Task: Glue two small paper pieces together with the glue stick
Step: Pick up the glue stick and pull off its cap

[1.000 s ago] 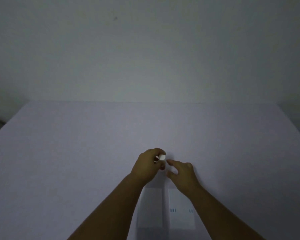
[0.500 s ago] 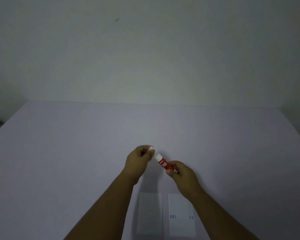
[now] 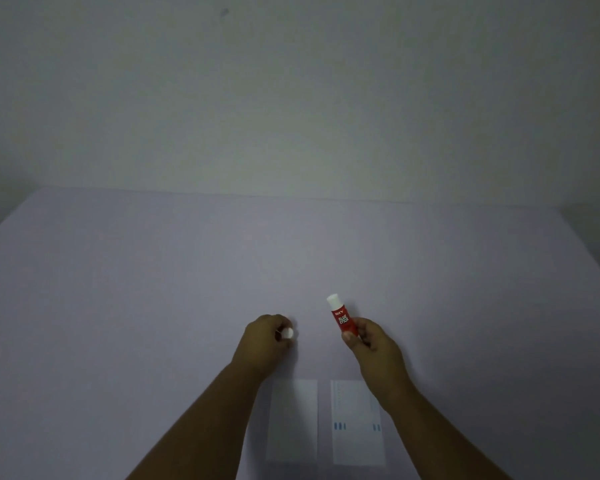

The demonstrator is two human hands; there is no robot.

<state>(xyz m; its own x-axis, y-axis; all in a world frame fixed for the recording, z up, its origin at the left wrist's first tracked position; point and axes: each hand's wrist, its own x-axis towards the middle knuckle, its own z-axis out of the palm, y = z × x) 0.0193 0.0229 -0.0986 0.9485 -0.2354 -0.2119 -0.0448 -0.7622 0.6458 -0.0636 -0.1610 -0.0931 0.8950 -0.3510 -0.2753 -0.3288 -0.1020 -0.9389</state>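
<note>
The two hands have drawn apart since half a second ago, when both met on the one glue stick over the middle of the bench; now the left hand (image 3: 265,341) is curled shut around a small white cap (image 3: 288,333), pinched at its fingertips, and the right hand (image 3: 369,344) grips the lower end of the red glue stick (image 3: 342,317), which tilts up and a little leftward, its white tip uppermost and clear of everything; stick and cap sit near each other but do not touch. My reading is that the cap has just come off, so the stick is open and ready for spreading; whether any glue is wound out at the tip I cannot tell at this size. No glue looks applied yet, and the joining is all still to do.

Counted: one glue stick; one cap; two paper pieces, lying flat side by side with a narrow gap, below the hands near the front of the lilac bench (image 3: 118,289); the left paper (image 3: 293,420) is plain, the right paper (image 3: 355,424) carries small blue marks, and the right forearm overlaps its upper corner.
</note>
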